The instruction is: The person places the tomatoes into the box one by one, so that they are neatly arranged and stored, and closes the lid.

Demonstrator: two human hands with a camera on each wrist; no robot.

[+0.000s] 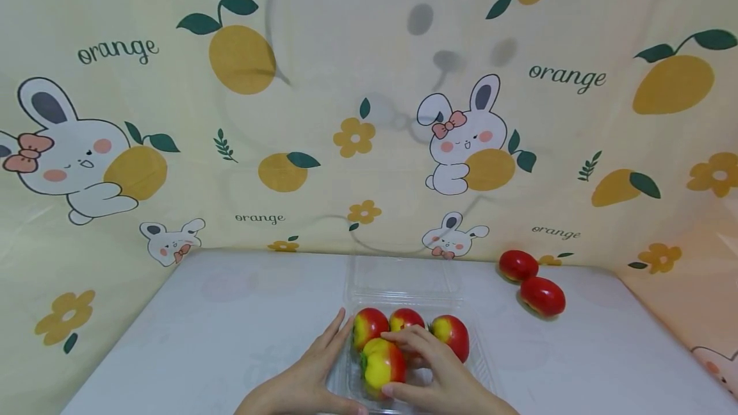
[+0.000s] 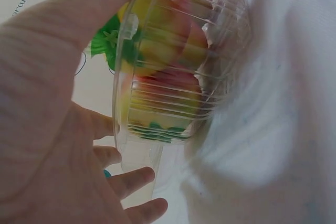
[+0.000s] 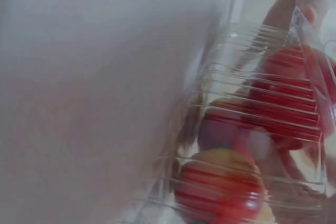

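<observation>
A clear plastic clamshell box (image 1: 484,360) sits at the table's near middle, its lid (image 1: 403,279) folded back. Inside are several glossy red-and-yellow fruits, with one fruit (image 1: 377,364) at the front left showing a green leafy top. My right hand (image 1: 444,370) pinches this front fruit, fingertips at its upper side and thumb low on its right. Along the box's left side lies my left hand (image 1: 302,373), fingers extended and thumb by the near edge. In the left wrist view, its fingers touch the ribbed box wall (image 2: 163,98).
Two red fruits lie outside the box at the back right, one fruit (image 1: 517,266) behind the other fruit (image 1: 542,297). A white cover lies over the table (image 1: 248,312). Behind it hangs a cream cloth (image 1: 311,101) printed with rabbits and oranges.
</observation>
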